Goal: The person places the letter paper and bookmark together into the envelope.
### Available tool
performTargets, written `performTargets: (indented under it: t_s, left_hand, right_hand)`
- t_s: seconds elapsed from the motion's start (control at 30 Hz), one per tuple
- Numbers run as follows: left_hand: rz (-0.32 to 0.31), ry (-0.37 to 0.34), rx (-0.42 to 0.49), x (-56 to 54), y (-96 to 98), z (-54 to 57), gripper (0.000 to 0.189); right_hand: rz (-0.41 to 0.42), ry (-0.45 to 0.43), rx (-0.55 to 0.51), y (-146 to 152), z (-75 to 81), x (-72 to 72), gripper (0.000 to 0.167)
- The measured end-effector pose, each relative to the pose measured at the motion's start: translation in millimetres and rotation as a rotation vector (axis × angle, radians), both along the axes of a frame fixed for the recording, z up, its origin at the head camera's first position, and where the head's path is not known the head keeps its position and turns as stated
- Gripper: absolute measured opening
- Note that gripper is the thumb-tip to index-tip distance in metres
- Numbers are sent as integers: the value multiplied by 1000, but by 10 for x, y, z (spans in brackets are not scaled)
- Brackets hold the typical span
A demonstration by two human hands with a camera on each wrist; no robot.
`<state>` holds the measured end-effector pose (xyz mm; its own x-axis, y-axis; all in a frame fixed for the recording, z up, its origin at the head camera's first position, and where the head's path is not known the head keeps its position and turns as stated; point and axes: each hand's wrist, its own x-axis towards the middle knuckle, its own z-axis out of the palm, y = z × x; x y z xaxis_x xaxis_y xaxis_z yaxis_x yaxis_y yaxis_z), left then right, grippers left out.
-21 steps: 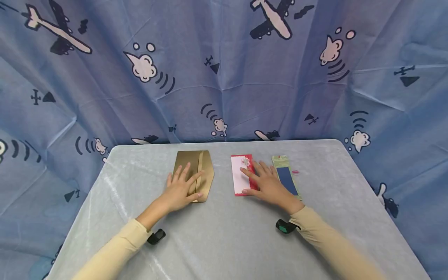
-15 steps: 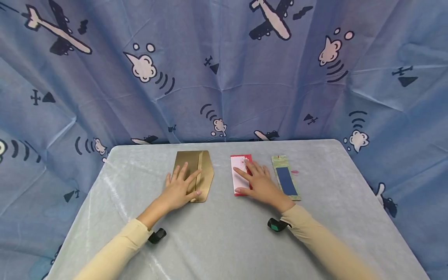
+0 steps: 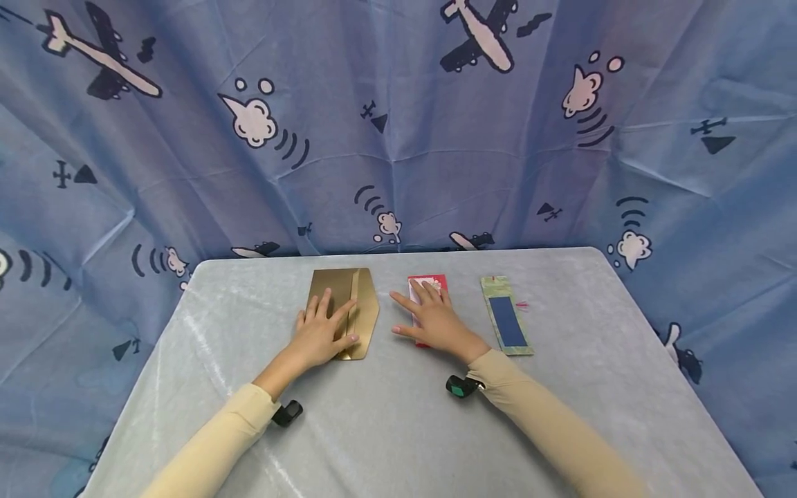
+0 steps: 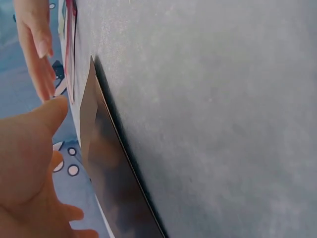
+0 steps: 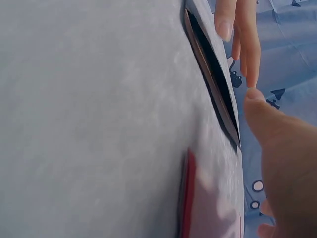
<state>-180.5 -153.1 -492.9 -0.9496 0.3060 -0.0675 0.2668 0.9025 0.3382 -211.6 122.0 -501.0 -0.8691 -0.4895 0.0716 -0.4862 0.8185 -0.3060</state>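
Note:
A flat gold envelope-like piece (image 3: 367, 315) with a pointed flap on its right side lies on the table, left of centre. My left hand (image 3: 314, 339) is spread over it, and the left wrist view shows a gap between palm and envelope (image 4: 106, 163). To the right lies a small red card (image 3: 440, 282) with a pale front and floral print. My right hand (image 3: 438, 326) hovers above that card, fingers extended, covering most of it. In the right wrist view the card's red edge (image 5: 189, 193) sits below the hand, apart from it. Neither hand holds anything.
A green-bordered strip with a dark blue panel (image 3: 507, 318) lies right of the card, a pink tassel (image 3: 521, 304) beside it. The grey-covered table (image 3: 386, 429) ends at a blue patterned curtain (image 3: 336, 138).
My right hand has moved left, from between the green strip and the red card to over the card and past its left edge. The left hand stays nearly still over the gold envelope-like piece.

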Motion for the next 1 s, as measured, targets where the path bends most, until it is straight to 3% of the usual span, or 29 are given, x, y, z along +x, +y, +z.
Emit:
performTargets:
  t_s: [0.3, 0.57, 1.0]
  left_hand:
    - [44, -24, -13, -58, 44, -47, 73]
    - [61, -37, -40, -81, 54, -70, 72]
    - [125, -73, -99, -70, 81, -71, 77]
  right_hand:
    - [-13, -66, 1, -286, 11, -111, 73]
    - [0, -65, -37, -495, -32, -193, 70]
    - [-21, -87, 19, -680, -80, -320, 71]
